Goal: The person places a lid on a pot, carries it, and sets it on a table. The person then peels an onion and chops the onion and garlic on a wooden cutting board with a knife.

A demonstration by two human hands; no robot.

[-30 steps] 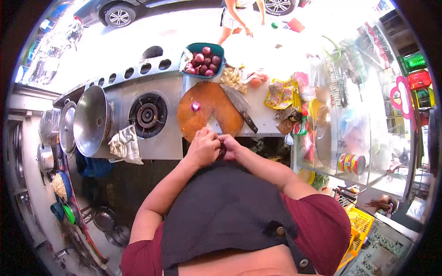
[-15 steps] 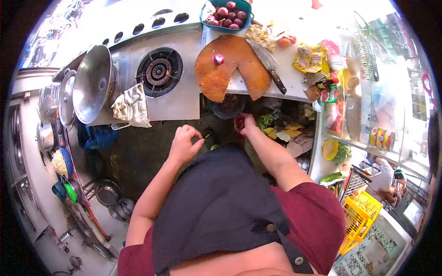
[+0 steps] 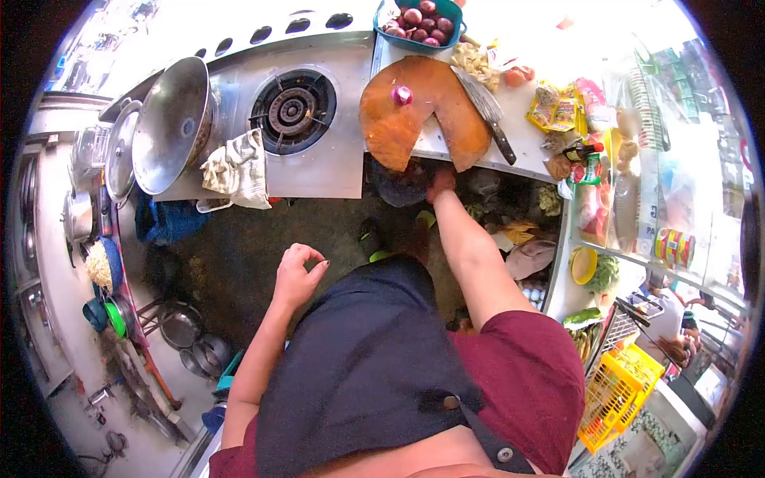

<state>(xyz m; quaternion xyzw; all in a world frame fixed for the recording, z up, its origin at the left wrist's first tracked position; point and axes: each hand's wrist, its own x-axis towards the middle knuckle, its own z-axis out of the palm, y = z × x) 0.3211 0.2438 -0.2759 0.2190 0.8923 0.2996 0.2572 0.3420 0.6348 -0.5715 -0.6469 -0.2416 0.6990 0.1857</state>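
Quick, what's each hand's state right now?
Left hand: open, fingers loosely curled, nothing seen in it.
Right hand: at the dark container; cannot tell whether open, closed or holding anything.

"PA" on glass case [image 3: 647,239], yellow packets [image 3: 558,110] (print too blurred)

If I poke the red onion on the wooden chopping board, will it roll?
The red onion would probably roll or wobble: it looks rounded, with nothing propping it on the wooden chopping board. It may feel slippery, since its surface looks shiny. It's likely light, being much smaller than the broad-bladed knife.
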